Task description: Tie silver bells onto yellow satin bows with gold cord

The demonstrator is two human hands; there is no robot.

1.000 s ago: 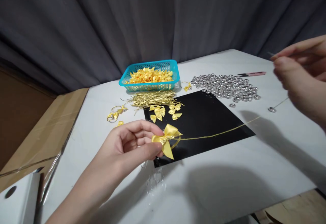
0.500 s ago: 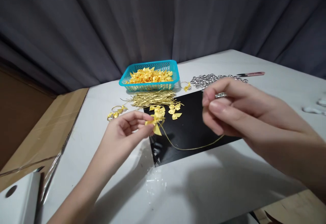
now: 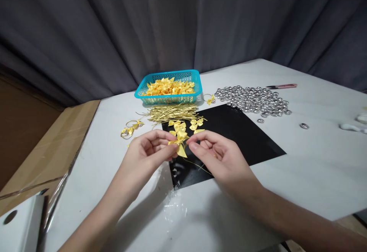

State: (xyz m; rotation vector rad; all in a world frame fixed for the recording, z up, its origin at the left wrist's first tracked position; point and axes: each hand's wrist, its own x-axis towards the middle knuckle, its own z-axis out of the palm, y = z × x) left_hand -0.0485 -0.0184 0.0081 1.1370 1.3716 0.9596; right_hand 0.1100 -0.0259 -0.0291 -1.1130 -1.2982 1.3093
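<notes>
My left hand [image 3: 153, 154] pinches a yellow satin ribbon bow [image 3: 181, 150] between thumb and forefinger, above the black sheet. A thin gold cord [image 3: 197, 166] hangs in a loop below the bow and runs behind my right hand [image 3: 216, 152]. The right thumb and forefinger are pressed together at the bow's right side, where the cord meets it; the exact contact is partly hidden. Several loose yellow bows [image 3: 197, 123] lie on the black sheet [image 3: 229, 133] just beyond my hands. Behind them sits a bundle of cut gold cords [image 3: 172, 113].
A blue basket [image 3: 168, 98] full of yellow bows stands at the back. Silver beads [image 3: 255, 98] are spread to its right, near pink-handled snips [image 3: 282, 86]. Looped cords with bows [image 3: 130, 129] lie at left. A cardboard box [image 3: 57, 141] borders the white table [image 3: 309, 168].
My right hand has come left and down from over the beads to the bow, uncovering the beads. The left hand has barely moved and keeps its hold on the bow.
</notes>
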